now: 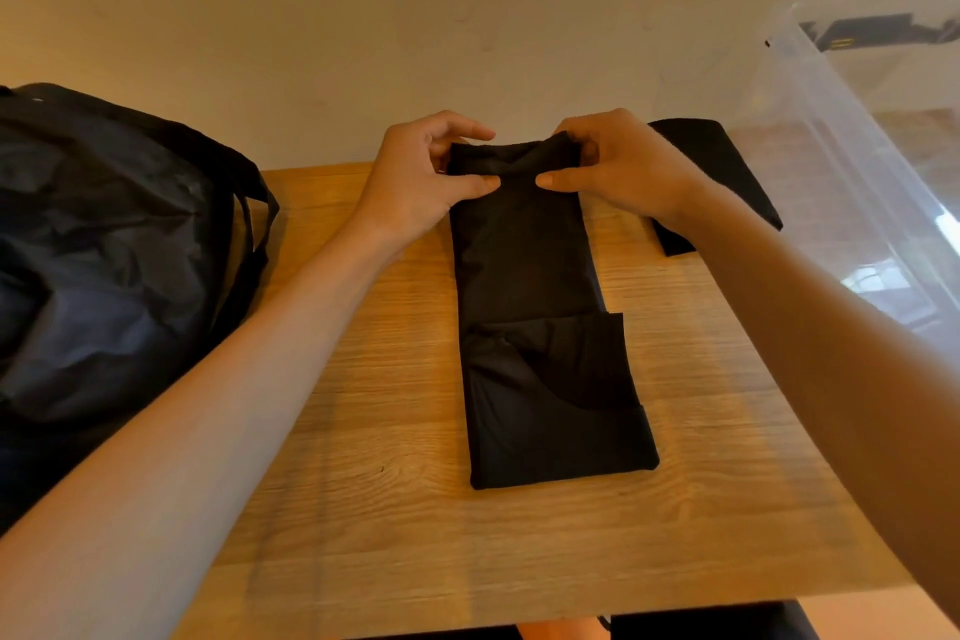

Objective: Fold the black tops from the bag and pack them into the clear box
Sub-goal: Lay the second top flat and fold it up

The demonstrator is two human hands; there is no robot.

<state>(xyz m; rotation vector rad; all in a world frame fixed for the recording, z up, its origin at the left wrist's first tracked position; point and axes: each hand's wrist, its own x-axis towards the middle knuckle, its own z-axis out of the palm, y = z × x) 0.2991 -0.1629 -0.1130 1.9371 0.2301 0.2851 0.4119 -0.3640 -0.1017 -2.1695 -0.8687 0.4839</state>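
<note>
A black top (540, 327) lies folded into a long narrow strip down the middle of the wooden table (363, 509). Its far end is lifted off the wood. My left hand (421, 182) pinches that far end at its left corner, thumb underneath toward me and fingers above. My right hand (618, 166) pinches the right corner the same way. The black bag (104, 250) slumps at the table's left edge. The clear box (852, 161) stands at the right, its rim above the table.
A second folded black top (722, 161) lies at the far right, partly behind my right forearm and beside the box. A pale wall runs right behind the table's far edge. Bare wood shows on both sides of the strip and in front of it.
</note>
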